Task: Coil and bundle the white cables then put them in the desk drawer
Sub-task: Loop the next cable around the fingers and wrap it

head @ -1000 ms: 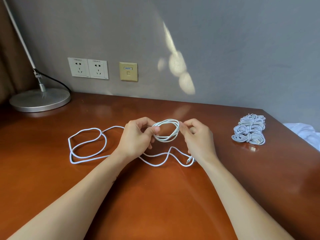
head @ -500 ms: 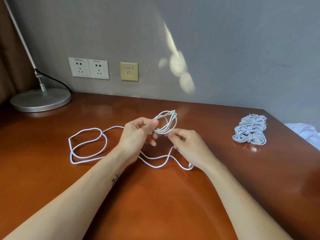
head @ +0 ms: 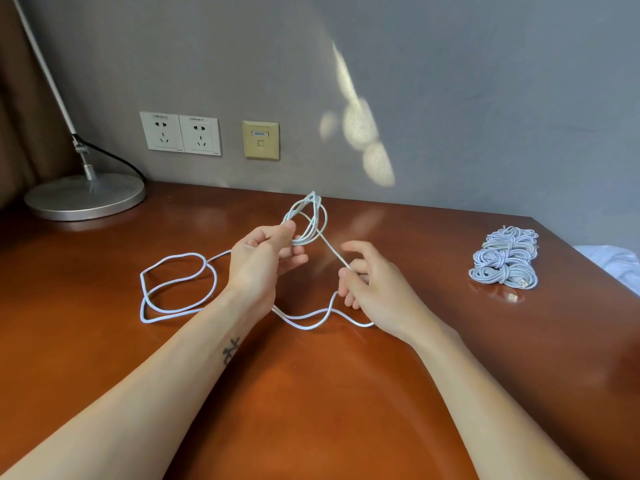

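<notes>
The left hand (head: 263,263) pinches the upright coil (head: 307,220) in its fingers (head: 287,233); the free strand (head: 332,251) slants near-right from it into the right hand (head: 375,294), whose fingers pinch it

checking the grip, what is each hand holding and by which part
The left hand pinches the small coil of the white cable at its lower edge; the right hand pinches the straight run leaving it.

The stem of the lamp (head: 86,197) runs out of the top left corner, and a white cloth (head: 620,266) is cut by the right edge. The white cable (head: 176,289) passes out of sight behind the left hand (head: 263,261) and under the right hand (head: 374,292). The label on the beige wall plate (head: 260,140) is too small to read.
</notes>
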Motion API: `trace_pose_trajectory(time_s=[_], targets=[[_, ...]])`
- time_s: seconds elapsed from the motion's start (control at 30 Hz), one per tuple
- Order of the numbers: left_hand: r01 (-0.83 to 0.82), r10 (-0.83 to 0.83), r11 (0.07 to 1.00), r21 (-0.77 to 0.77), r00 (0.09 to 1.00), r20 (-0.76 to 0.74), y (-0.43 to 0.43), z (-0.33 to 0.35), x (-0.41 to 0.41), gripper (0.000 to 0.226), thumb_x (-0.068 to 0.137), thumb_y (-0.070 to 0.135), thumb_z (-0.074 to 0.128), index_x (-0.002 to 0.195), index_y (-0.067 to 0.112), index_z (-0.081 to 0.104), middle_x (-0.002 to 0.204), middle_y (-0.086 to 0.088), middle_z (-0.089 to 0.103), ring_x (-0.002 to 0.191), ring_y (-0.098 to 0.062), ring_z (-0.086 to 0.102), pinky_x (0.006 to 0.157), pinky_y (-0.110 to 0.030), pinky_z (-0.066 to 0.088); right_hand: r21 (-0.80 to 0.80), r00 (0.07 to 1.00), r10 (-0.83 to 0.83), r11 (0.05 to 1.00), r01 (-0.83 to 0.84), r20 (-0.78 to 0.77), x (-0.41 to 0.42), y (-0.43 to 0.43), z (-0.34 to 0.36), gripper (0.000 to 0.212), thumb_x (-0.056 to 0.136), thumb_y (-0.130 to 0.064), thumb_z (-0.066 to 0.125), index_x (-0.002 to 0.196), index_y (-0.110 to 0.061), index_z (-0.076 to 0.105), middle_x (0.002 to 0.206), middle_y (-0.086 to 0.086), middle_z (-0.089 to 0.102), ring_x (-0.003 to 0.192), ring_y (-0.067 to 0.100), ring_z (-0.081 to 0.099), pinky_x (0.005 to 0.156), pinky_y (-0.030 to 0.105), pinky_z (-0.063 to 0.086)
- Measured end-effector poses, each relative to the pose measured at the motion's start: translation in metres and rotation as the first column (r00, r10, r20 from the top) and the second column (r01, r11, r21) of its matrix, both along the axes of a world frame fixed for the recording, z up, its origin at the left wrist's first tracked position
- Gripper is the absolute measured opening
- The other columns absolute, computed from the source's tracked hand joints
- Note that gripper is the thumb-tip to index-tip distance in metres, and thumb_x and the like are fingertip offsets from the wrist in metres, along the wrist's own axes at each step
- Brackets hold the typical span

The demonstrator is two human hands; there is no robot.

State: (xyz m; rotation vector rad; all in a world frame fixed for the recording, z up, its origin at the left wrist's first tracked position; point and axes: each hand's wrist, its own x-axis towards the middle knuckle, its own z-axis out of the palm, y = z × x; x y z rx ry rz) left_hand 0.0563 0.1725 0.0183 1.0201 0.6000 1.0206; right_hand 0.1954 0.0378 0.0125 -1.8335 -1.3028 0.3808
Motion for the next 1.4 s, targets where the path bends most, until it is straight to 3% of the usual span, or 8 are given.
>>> trace_pose_trajectory(time_s=[0.17,0.4,0.57,0.73,1.0,1.13,1.3,1.4], targets=[[-0.050,0.050,0.999,0.001,0.999,0.017,0.005,0.001,-0.002,0.014,0.095,0.018,0.073,0.094,0.005,0.070,0.065,-0.004,0.067,0.067,-0.016,0.070,0.070,-0.026,0.060,0.043,1.000,-0.023,0.999,0.023,0.015,-0.001,0.000,0.005,0.012,0.108,-0.025,0.051,0.113,-0.030,0.060,0.083,-0.010,0.071,0.074,0.008,0.071,0.063,0.017,0.056],[-0.140,0.154,0.984,0.113,0.980,-0.125,0.004,-0.002,-0.001,0.014,0.095,0.019,0.074,0.090,0.006,0.070,0.069,-0.009,0.069,0.066,-0.020,0.072,0.065,-0.030,0.062,0.079,0.992,0.009,0.997,-0.019,0.125,-0.004,0.000,0.004,0.013,0.100,-0.035,0.066,0.110,-0.035,0.075,0.101,-0.024,0.071,0.099,-0.006,0.066,0.078,0.011,0.056],[-0.100,0.262,0.915,0.391,0.883,-0.388,0.006,-0.007,-0.003,0.017,0.097,0.026,0.072,0.089,0.010,0.071,0.069,-0.005,0.073,0.057,-0.020,0.073,0.065,-0.041,0.065,0.193,0.977,0.012,0.980,-0.055,0.215,-0.002,0.001,0.006,0.012,0.098,-0.031,0.069,0.102,-0.028,0.080,0.104,-0.020,0.065,0.108,0.005,0.059,0.086,0.009,0.046],[0.090,0.291,0.786,0.612,0.819,-0.495,-0.005,-0.006,-0.003,0.019,0.098,0.027,0.069,0.087,0.013,0.068,0.068,-0.001,0.071,0.049,-0.016,0.069,0.051,-0.026,0.058,0.283,0.953,-0.062,0.959,-0.026,0.296,0.004,0.004,0.004,0.015,0.101,-0.028,0.064,0.099,-0.027,0.079,0.119,-0.023,0.062,0.123,0.003,0.049,0.098,0.008,0.036],[0.325,0.199,0.554,0.766,0.842,-0.501,-0.016,-0.004,-0.002,0.010,0.098,0.026,0.069,0.092,0.019,0.072,0.068,0.011,0.065,0.056,-0.011,0.064,0.056,-0.031,0.056,0.389,0.936,-0.281,0.903,0.183,0.211,0.010,0.002,0.000,0.018,0.104,-0.035,0.057,0.099,-0.036,0.075,0.071,-0.021,0.066,0.081,0.006,0.064,0.068,0.027,0.052],[0.349,0.168,0.512,0.785,0.855,-0.490,-0.016,-0.006,-0.001,0.009,0.099,0.025,0.068,0.097,0.020,0.075,0.074,0.012,0.067,0.067,-0.012,0.065,0.063,-0.037,0.057,0.408,0.938,-0.336,0.870,0.277,0.081,0.008,0.002,0.001,0.020,0.105,-0.034,0.056,0.100,-0.028,0.074,0.063,-0.015,0.062,0.066,0.006,0.064,0.059,0.015,0.046],[0.377,0.103,0.476,0.794,0.873,-0.476,-0.019,-0.010,0.001,0.013,0.101,0.018,0.066,0.106,0.016,0.077,0.087,0.017,0.070,0.076,-0.001,0.065,0.067,-0.016,0.049,0.380,0.930,-0.366,0.856,0.351,-0.036,0.011,0.002,0.001,0.024,0.105,-0.037,0.056,0.095,-0.026,0.074,0.060,-0.029,0.058,0.059,0.001,0.056,0.056,0.014,0.036],[0.389,0.132,0.379,0.840,0.875,-0.465,-0.020,-0.010,0.002,0.014,0.101,0.013,0.064,0.105,0.014,0.077,0.087,0.017,0.066,0.078,-0.004,0.063,0.070,-0.013,0.044,0.349,0.920,-0.384,0.854,0.386,-0.079,0.013,0.002,0.001,0.026,0.106,-0.038,0.055,0.090,-0.028,0.073,0.054,-0.026,0.055,0.052,0.004,0.051,0.055,0.020,0.037]])
